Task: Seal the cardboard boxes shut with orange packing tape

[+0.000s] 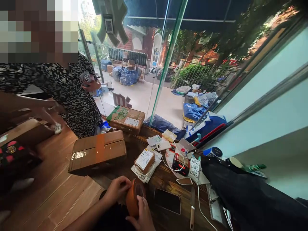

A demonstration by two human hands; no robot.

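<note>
One roll of tape (131, 203), orange and tipped on edge, is held at the near side of the table (166, 183). The right hand (143, 213) is clamped on its right side; the left hand (118, 190), finger and thumb drawn together, meets its left edge, though whether it pinches the tape's end cannot be told. Just right of the hands lies a dark phone (167, 201), and farther right a knife (192, 210) with a pale handle. Directly beyond the hands, a small box (144, 159) rests on a plastic packet (143, 176). Beyond and to their left stands a larger box (83, 150), an orange strip (99, 147) across its top. Beyond and to their right sits a red-and-black label printer (179, 165) beside a strip of labels (194, 167).
</note>
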